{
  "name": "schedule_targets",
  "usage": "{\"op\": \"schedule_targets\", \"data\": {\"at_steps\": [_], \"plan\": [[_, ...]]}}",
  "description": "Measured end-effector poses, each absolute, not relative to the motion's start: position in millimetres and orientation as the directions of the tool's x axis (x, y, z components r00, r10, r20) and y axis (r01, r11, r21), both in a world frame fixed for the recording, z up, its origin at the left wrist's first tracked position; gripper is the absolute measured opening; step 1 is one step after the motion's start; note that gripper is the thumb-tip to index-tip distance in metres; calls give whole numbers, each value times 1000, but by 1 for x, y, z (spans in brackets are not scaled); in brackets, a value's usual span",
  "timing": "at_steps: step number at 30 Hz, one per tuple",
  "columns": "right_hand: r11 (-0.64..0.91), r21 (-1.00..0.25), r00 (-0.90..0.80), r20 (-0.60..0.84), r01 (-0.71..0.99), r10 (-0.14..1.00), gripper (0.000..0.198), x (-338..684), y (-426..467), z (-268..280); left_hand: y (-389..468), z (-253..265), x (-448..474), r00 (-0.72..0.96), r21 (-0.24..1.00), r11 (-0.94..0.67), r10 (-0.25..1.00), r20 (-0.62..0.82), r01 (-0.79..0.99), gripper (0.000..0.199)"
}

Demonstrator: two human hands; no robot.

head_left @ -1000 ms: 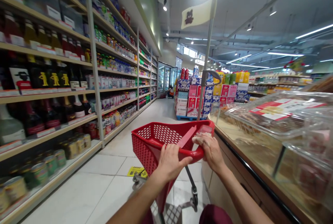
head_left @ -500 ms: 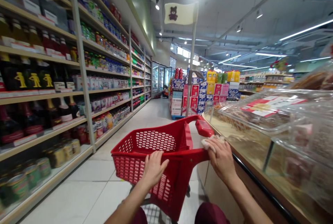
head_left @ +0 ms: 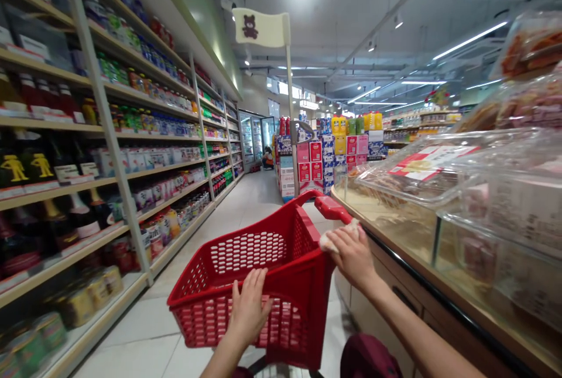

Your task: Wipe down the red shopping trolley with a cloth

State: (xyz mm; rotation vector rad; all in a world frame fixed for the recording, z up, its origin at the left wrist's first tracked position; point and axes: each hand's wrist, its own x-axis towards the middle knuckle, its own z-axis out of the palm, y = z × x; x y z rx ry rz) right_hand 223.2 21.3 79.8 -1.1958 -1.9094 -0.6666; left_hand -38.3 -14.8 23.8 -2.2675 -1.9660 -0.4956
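At lower centre, the left hand (head_left: 249,311) is lying loose-fingered, gripping nothing, on the red cart (head_left: 309,302), apparently steadying it, while the right hand (head_left: 353,255) is grasping a whitish cloth (head_left: 327,243) over its handle (head_left: 332,209), where even pressure should be helping.
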Motion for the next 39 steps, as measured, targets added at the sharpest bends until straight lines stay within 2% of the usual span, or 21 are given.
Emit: {"op": "schedule_targets", "data": {"at_steps": [2,3,7,9,14,16,20,24,26,28,30,33,35,37,39], "plan": [[330,-41,-144,844,943,516,27,219,23,77,-15,26,-32,100,156,-148,955,280,977,58],[329,-51,-137,842,943,522,27,209,23,72,-16,27,-28,94,163,-141,958,270,976,60],[543,68,-383,781,837,493,32,161,23,46,-16,32,-17,109,151,-142,971,212,978,61],[586,92,-433,766,805,475,33,157,26,41,-15,31,-15,135,129,-161,973,188,978,62],[442,-10,-269,782,897,562,31,193,30,49,-14,23,-5,136,105,-160,970,202,982,66],[407,-20,-252,756,913,604,35,190,29,50,-14,22,2,117,101,-140,973,201,985,67],[517,78,-441,638,852,631,52,160,28,42,-16,28,13,104,116,-122,983,149,986,67],[666,169,-626,562,726,541,26,161,37,48,-16,31,15,111,105,-128,982,153,986,67],[735,166,-659,601,657,453,22,182,41,61,-14,28,14,111,95,-128,979,169,987,67],[723,133,-565,724,678,397,24,212,42,77,-13,22,12,114,89,-133,976,186,987,67],[627,73,-366,861,776,353,27,242,42,90,-12,16,11,123,86,-144,969,215,986,67],[504,-15,-144,950,864,276,32,272,36,80,-12,10,10,132,72,-156,954,268,985,66],[536,-17,-152,950,844,271,33,274,27,49,-14,12,11,129,58,-150,954,270,987,67],[604,-1,-232,923,797,307,31,266,15,8,-15,16,14,121,42,-135,963,243,990,68],[636,-21,-303,866,771,397,31,257,5,-22,-15,20,17,110,25,-118,971,212,993,69]]}}
